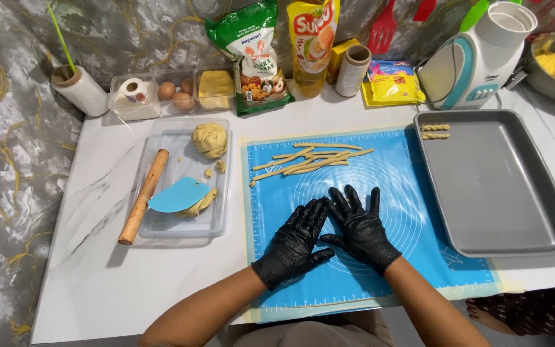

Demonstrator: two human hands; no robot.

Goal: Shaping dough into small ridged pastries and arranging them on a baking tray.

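My left hand (295,241) and my right hand (359,227) wear black gloves and lie flat, side by side, on the blue baking mat (399,193), fingers spread and pointing away from me. Whatever is under the palms is hidden. Several thin dough ropes (311,160) lie in a loose pile on the mat's far part, above the hands. Two short twisted dough sticks (435,132) sit in the far left corner of the grey baking tray (502,193), to the right of the mat.
Left of the mat, a clear plastic tray (181,225) holds a dough ball (209,139), a blue scraper (178,195) and a leaning wooden rolling pin (144,195). Along the wall stand eggs (175,94), bags, an oil pouch (312,45) and a white appliance (476,58).
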